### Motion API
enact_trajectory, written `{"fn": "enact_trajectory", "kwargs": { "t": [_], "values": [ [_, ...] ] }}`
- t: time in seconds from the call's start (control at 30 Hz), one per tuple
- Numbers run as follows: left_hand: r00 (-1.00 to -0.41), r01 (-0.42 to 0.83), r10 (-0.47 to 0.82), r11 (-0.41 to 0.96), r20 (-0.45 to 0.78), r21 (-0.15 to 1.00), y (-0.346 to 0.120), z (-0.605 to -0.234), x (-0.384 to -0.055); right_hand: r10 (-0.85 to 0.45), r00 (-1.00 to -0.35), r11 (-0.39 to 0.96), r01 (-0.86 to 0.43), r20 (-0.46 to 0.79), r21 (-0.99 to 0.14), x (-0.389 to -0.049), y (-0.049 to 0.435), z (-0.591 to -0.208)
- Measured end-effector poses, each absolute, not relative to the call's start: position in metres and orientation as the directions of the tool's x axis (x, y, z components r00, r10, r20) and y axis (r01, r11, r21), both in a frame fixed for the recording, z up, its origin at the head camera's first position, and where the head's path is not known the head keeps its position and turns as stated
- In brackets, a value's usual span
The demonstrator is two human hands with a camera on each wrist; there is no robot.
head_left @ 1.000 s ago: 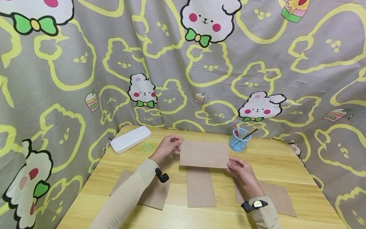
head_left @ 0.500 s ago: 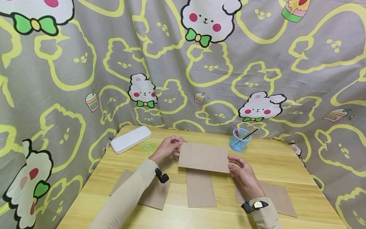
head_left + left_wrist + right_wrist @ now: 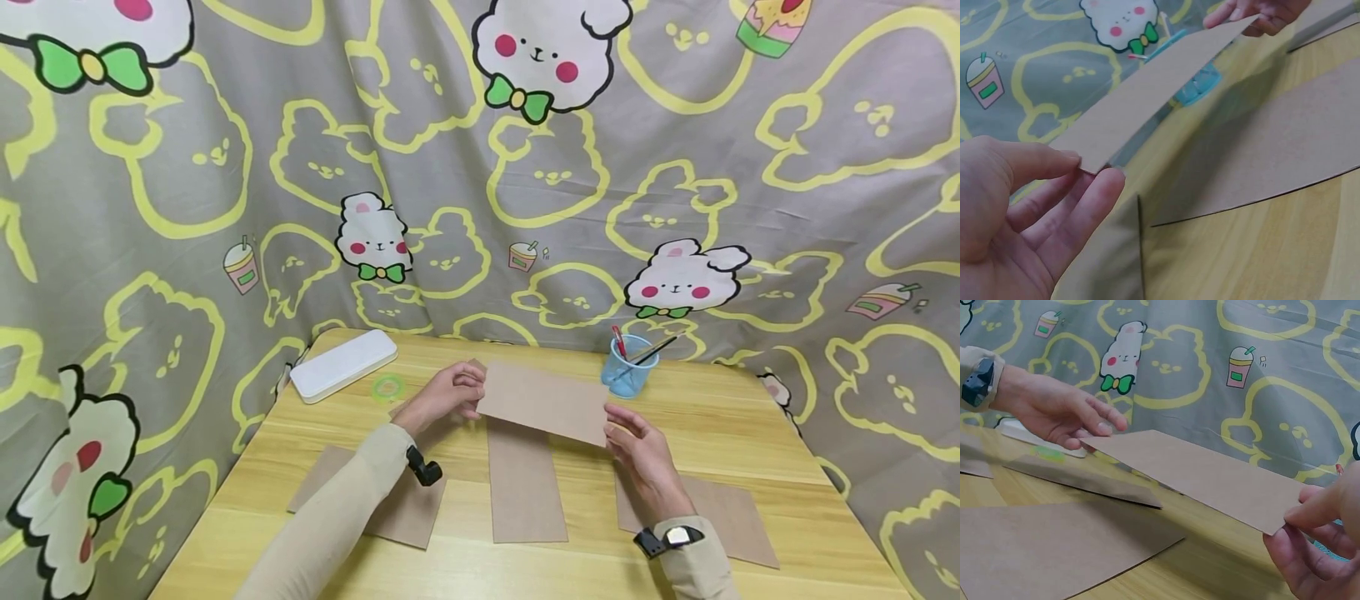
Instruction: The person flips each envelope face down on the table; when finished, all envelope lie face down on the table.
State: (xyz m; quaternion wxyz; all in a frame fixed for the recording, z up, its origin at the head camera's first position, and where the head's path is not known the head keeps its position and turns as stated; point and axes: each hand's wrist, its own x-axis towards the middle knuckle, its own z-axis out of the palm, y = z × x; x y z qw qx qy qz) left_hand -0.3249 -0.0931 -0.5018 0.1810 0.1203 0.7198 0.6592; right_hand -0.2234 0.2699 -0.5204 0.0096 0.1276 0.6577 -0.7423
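A flat brown cardboard rectangle is held above the table between both hands, its right end tilted lower in the head view. My left hand pinches its left end between thumb and fingers, as the left wrist view shows at the card's corner. On the opposite end, my right hand pinches the near corner, seen closely in the right wrist view. Beneath the raised piece lies another cardboard piece, its far part hidden.
More cardboard lies at left and right, partly under the arms; another piece shows behind my left hand. A white case, a green tape roll and a blue mesh pen cup stand toward the back. A patterned curtain surrounds the table.
The held cardboard has shifted slightly right and turned, its right end now lower than its left. Both hands keep their pinch on it; the other pieces lie where they were.
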Motion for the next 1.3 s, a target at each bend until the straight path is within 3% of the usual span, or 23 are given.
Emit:
{"fn": "enact_trajectory", "kwargs": {
  "t": [0.4,0.73,0.97,1.3],
  "values": [
    [-0.885,-0.134,0.444,0.045,-0.140,0.990,-0.082,-0.512,-0.329,0.233,-0.953,-0.170,0.154,-0.192,-0.973,-0.225,0.272,-0.523],
    [-0.957,-0.125,0.267,-0.040,-0.110,0.991,-0.050,-0.511,-0.340,0.284,-0.938,-0.132,0.165,-0.196,-0.977,-0.228,0.272,-0.526],
    [-0.981,-0.133,0.144,-0.005,-0.131,0.991,-0.028,-0.514,-0.347,0.299,-0.930,-0.103,0.192,-0.214,-0.976,-0.230,0.274,-0.529],
    [-0.978,-0.108,0.174,0.072,-0.119,0.992,-0.011,-0.516,-0.349,0.321,-0.924,-0.056,0.201,-0.208,-0.978,-0.235,0.284,-0.528]
  ]
}}
